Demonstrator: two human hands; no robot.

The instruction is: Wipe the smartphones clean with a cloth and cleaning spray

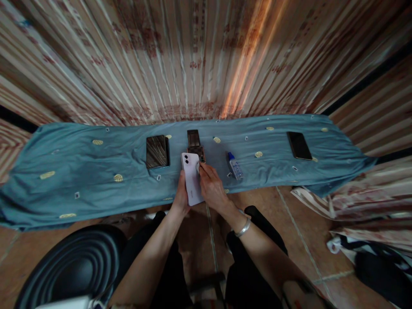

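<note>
My left hand is wrapped around the lower left edge of a pale lilac smartphone, whose back with its two camera lenses faces up. The fingers of my right hand are bent together against the phone's right side; a small pale bit shows at their tips, too unclear to name. Just beyond the phone's top end lies a dark, open wallet-like case, partly covered by the phone. To the right of my right hand, a small clear bottle with a blue cap lies on the cloth.
A blue-green cloth with yellow motifs covers the long narrow table. On it lie a dark, shiny flat device at left and a black phone at right. Striped curtains hang behind. A round black stool stands at lower left.
</note>
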